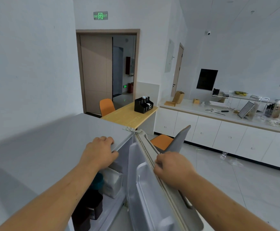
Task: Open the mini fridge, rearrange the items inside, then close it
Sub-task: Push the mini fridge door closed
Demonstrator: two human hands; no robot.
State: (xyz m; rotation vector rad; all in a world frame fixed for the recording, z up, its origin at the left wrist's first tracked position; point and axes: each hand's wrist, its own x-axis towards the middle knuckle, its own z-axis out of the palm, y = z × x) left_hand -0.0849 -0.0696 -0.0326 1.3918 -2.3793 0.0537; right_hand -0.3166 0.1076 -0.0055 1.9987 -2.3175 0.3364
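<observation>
Left grip (100, 151): flat on fridge (52, 147) top edge, holding nothing | right grip (171, 167): clasps open door (146, 189) rim | inside: white pack (113, 182), dark boxes (92, 207), perhaps teal lid (99, 181)

Both bare forearms reaching forward. Left hand (100, 151) lying palm down, fingers curled over the front top edge. Right hand (172, 168) clenched around the door's upper edge.

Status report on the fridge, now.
Left hand braced on fridge top. Right hand gripping open door edge. Items visible inside. Nothing blocking.
</observation>
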